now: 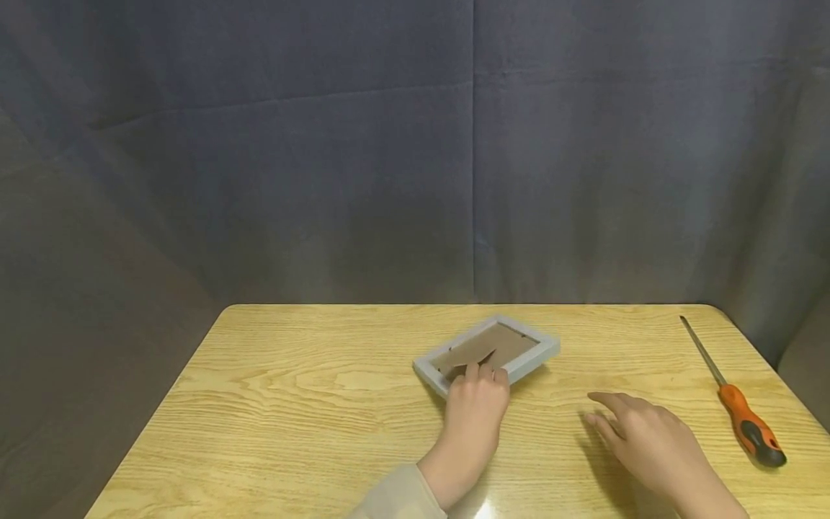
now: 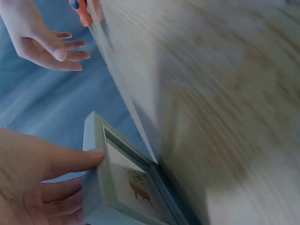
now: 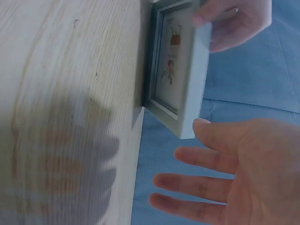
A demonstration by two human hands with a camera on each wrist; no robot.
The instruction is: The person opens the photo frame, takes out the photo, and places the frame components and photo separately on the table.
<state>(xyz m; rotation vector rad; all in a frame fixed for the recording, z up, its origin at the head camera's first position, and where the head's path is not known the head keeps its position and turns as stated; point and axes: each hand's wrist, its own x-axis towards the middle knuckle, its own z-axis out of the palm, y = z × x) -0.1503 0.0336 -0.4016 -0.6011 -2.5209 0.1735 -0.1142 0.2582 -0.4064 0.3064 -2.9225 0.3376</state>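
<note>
A light grey picture frame (image 1: 534,355) is tilted over the table with its brown backing board (image 1: 512,342) facing up. My left hand (image 1: 478,404) grips its near edge, thumb on the picture side and fingers over the back, beside a raised flap (image 1: 475,358). From below, the left wrist view shows the frame's border (image 2: 107,187) around a picture (image 2: 136,183) of a small brown animal. My right hand (image 1: 655,440) hovers to the right of the frame, fingers spread and holding nothing. In the right wrist view its thumb (image 3: 211,133) appears close to the frame's corner.
A screwdriver (image 1: 746,418) with an orange and black handle lies at the right side of the wood-grain table (image 1: 292,404), its shaft pointing away. Dark grey-blue cloth (image 1: 363,180) hangs behind the table and along its sides.
</note>
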